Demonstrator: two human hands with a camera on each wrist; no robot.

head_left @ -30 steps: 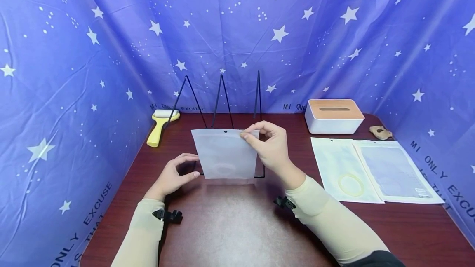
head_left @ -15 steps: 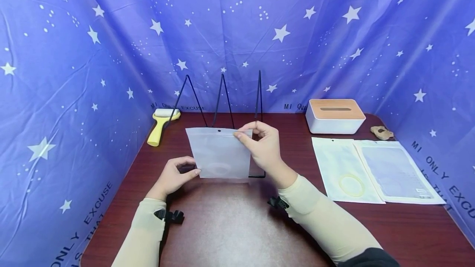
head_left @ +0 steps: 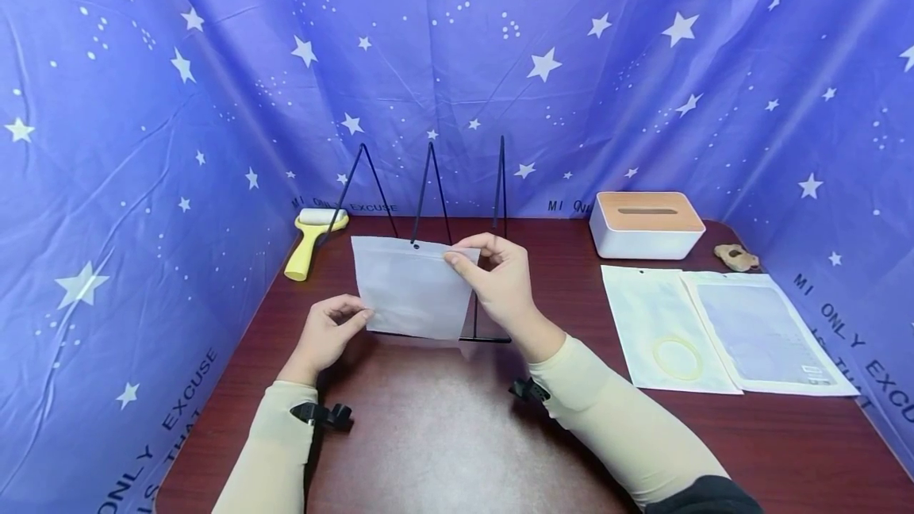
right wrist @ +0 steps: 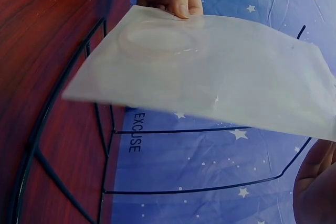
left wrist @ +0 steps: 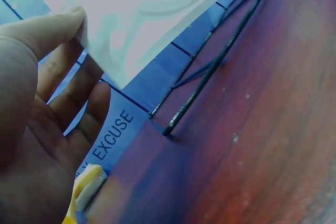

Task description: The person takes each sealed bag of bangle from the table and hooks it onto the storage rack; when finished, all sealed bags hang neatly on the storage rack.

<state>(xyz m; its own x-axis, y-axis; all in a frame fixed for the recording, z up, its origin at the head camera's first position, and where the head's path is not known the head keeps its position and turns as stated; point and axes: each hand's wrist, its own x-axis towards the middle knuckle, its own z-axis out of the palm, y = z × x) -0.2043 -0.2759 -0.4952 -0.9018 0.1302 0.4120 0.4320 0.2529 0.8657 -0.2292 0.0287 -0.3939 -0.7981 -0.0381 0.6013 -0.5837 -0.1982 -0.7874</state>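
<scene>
A frosted zip bag [head_left: 414, 292] with a hang hole at its top hangs between my two hands, in front of a black wire rack [head_left: 432, 181]. A faint ring shape shows through it near the bottom in the right wrist view. My right hand [head_left: 500, 280] pinches the bag's top right corner between thumb and fingers. Lower down, my left hand [head_left: 327, 338] pinches the left edge near the bottom corner; the left wrist view shows the thumb [left wrist: 65, 22] on the bag's face. The bag overlaps the rack's lower front.
A yellow-handled lint roller [head_left: 307, 248] lies left of the rack. At right stand a white tissue box [head_left: 646, 232] with a wooden lid and a small tan object [head_left: 735, 257]. Two flat bags, one with a yellow ring [head_left: 677, 358], the other a bluish bag [head_left: 767, 331], lie before them.
The bag has moved left and its left side has risen slightly. My right hand moved left with it, and my left thumb and fingers have closed on the bag's left edge.
</scene>
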